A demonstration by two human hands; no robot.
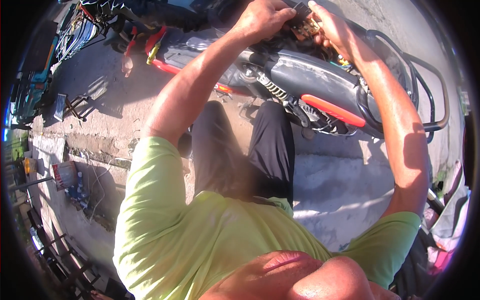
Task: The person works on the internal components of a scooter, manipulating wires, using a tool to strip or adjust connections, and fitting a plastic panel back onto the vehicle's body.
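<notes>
A grey motorbike (305,80) with red trim stands in front of me, its rear section stripped open. Both my arms reach up over it. My left hand (262,19) is curled on a small dark part (301,9) at the top of the open bay. My right hand (330,25) pinches a small brown part (306,29) with wires right beside it. The two hands almost touch. Coloured wires (342,61) hang below my right wrist. What exactly the fingers grip is partly hidden.
A black tubular rear rack (430,85) curves round the bike's right end. A coil shock spring (270,86) shows mid-frame. Concrete ground (345,190) lies below, with a step edge (100,155) at left. Metal frames (70,105), a small box (65,175) and clutter sit left; bags (450,215) right.
</notes>
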